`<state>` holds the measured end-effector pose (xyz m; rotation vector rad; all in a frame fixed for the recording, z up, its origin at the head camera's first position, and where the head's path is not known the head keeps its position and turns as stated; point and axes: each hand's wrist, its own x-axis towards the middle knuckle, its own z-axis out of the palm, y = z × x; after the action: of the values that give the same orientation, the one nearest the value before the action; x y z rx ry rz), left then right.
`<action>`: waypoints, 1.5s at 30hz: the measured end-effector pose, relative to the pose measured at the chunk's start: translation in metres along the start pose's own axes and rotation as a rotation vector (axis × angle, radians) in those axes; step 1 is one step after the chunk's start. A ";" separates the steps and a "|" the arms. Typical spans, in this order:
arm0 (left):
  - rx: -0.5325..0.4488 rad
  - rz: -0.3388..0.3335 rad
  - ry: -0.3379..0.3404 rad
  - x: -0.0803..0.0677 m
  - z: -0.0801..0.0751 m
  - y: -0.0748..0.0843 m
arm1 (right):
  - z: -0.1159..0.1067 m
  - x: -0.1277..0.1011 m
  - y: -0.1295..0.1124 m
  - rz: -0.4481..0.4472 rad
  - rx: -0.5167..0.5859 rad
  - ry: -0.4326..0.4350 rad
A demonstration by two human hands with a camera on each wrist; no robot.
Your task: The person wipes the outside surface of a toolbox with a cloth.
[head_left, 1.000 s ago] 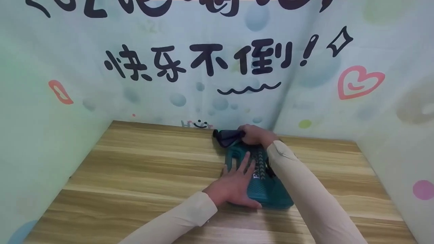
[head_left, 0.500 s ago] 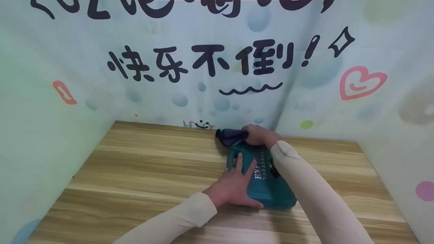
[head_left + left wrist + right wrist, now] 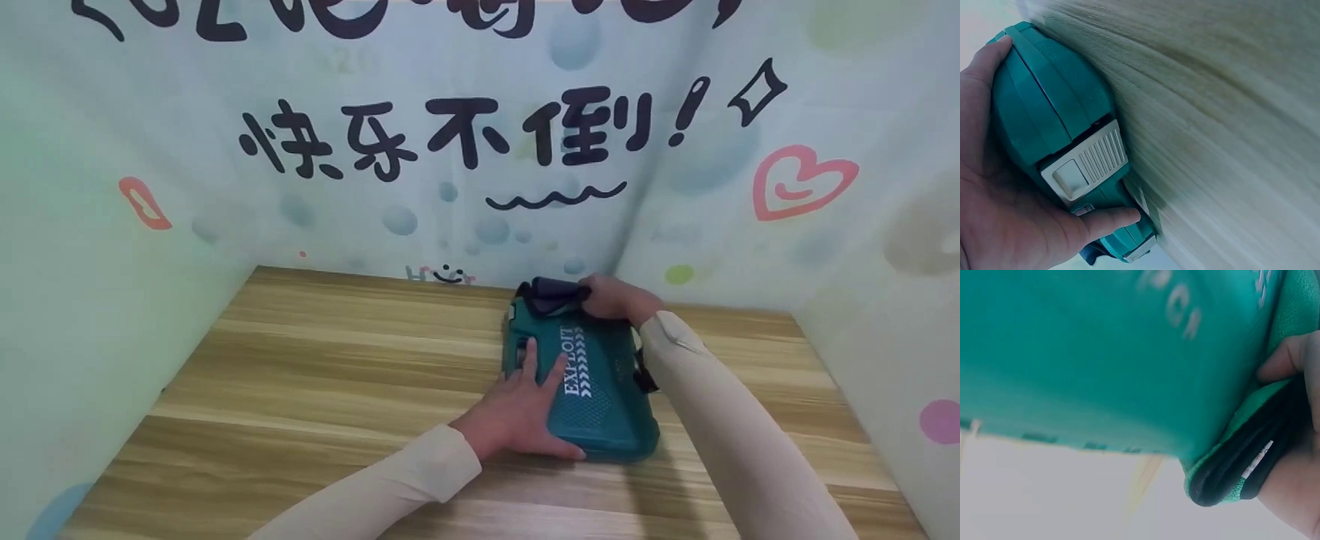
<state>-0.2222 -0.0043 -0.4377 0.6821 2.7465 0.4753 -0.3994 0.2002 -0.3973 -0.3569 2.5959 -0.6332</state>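
Observation:
A teal plastic tool case (image 3: 611,427), lettered EXPLOIT in white, lies flat on the table. My left hand (image 3: 517,416) rests on its left side with straight, spread fingers, the thumb at the near edge. In the left wrist view, a grey latch (image 3: 1086,163) shows on the case's side, and one finger reaches over the gap by the handle. At the far end of the case, my right hand (image 3: 615,296) grips a folded cloth (image 3: 555,292) against it. The right wrist view shows the cloth's green side and black edging (image 3: 1230,461).
The wood-grain table (image 3: 337,360) stretches out on both sides of the case. Behind it hangs a pale printed backdrop (image 3: 360,217) with large dark characters, close to the case's far end. Similar pale walls (image 3: 90,315) stand left and right. A black part (image 3: 645,375) sits at the case's right side.
My right hand has slid the cloth to the right along the far end of the case, uncovering more of the lettering. My left hand has stayed in place on the case.

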 end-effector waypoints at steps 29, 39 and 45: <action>-0.036 0.007 0.003 0.001 0.003 -0.004 | -0.015 -0.014 0.014 0.092 -0.080 0.037; -0.025 0.068 0.018 0.002 0.004 -0.008 | -0.005 -0.003 -0.011 0.036 -0.076 -0.027; -0.022 0.081 0.013 0.003 0.005 -0.009 | 0.003 0.008 -0.033 0.006 -0.125 -0.057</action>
<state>-0.2268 -0.0090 -0.4459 0.7897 2.7300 0.5284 -0.4000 0.1684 -0.3862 -0.4010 2.5870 -0.4526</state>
